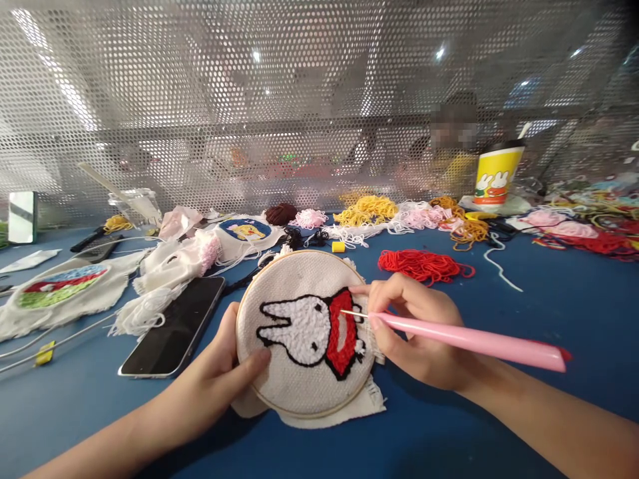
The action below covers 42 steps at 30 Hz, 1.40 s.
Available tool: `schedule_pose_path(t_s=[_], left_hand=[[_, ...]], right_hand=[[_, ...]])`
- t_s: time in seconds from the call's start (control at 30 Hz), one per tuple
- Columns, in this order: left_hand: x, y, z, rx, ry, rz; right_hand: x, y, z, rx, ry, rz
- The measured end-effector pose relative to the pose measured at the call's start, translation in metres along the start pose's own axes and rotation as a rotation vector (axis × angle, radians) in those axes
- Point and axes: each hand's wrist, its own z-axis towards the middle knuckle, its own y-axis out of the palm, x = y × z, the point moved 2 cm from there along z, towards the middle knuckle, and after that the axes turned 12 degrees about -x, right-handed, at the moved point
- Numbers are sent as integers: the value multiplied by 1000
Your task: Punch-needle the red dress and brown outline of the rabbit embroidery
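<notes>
A round embroidery hoop holds cream cloth with a white rabbit in black outline, lying sideways, its body filled with red yarn around a bare patch. My left hand grips the hoop's left edge, thumb on the cloth and the other fingers hidden behind. In my right hand is a pink punch needle, pinched near its metal end. The needle's tip meets the red part of the rabbit's body, and one fingertip rests at the cloth's upper right.
A black phone lies left of the hoop. Red yarn sits behind my right hand. Yellow yarn, a yellow cup and other embroidered cloths line the blue table, before a perforated metal screen.
</notes>
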Motion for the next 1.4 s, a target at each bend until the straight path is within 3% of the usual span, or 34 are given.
schedule_pose_path(t_s=[0.57,0.77,1.07,1.4], left_hand=[[2,1,1,23,-31,-9],[-2,-4,2,-85,-33,29],[-3,-3,3,-60,-33,-1],[-2,-2,2,-28,-41,-9]], right_hand=[[-4,-1,4,-156,-133,-102],[-5,-1,8,-207,-197,-206],[-3,-7,8,-230,-47,-169],[-5,-10,14,-326,-30,12]])
